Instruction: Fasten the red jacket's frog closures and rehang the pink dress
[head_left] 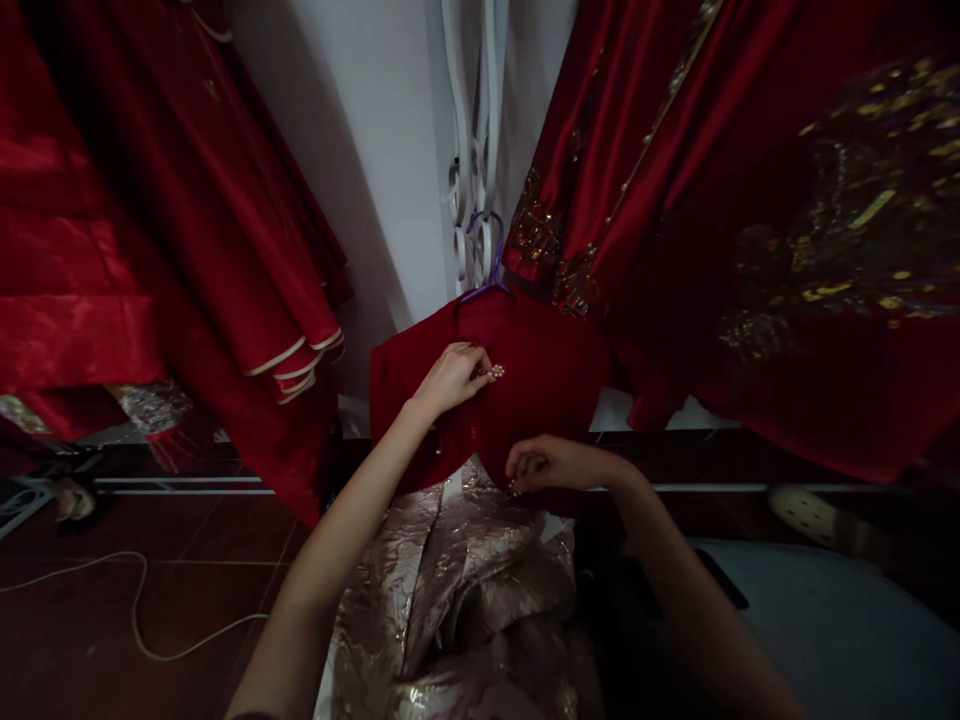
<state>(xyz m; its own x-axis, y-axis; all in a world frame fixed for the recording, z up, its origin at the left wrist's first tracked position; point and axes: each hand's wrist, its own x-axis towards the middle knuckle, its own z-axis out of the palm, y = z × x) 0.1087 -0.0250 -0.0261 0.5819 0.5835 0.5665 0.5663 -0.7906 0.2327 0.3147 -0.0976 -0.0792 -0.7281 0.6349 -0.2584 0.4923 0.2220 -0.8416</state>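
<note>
A dark red jacket hangs in front of me on a purple hanger. My left hand lies at its front, thumb and fingertips pinched on a small beaded ornament with pale, shiny stones. Lower and to the right, my right hand is closed, its fingers curled by the jacket's lower edge. Tiny shiny specks show below those fingertips, but what they hold is too dark to make out. Under the jacket hangs a shiny pinkish-gold brocade fabric with deep folds.
Red garments with pale piping hang on the left. More red clothes with gold sequins hang on the right. White curled metalwork rises behind the hanger. A cable crosses the tiled floor; a pale clog is at right.
</note>
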